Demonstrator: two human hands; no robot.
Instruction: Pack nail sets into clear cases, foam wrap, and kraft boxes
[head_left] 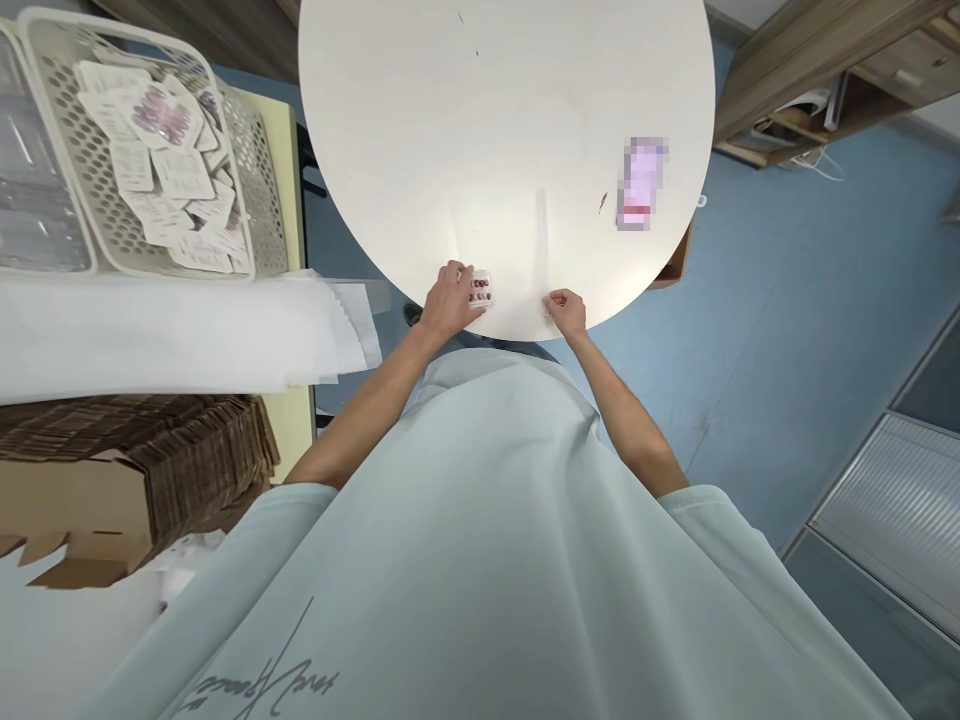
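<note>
Gripping the small clear pack (pixel 482 290) by its left side, left hand (pixel 448 302), at the counter's (pixel 420 130) near edge; right hand (pixel 567 311) pinching clear film (pixel 541 240) near its end; pack likely light, stiffish, slick; rims safest; film probably floppy.
</note>
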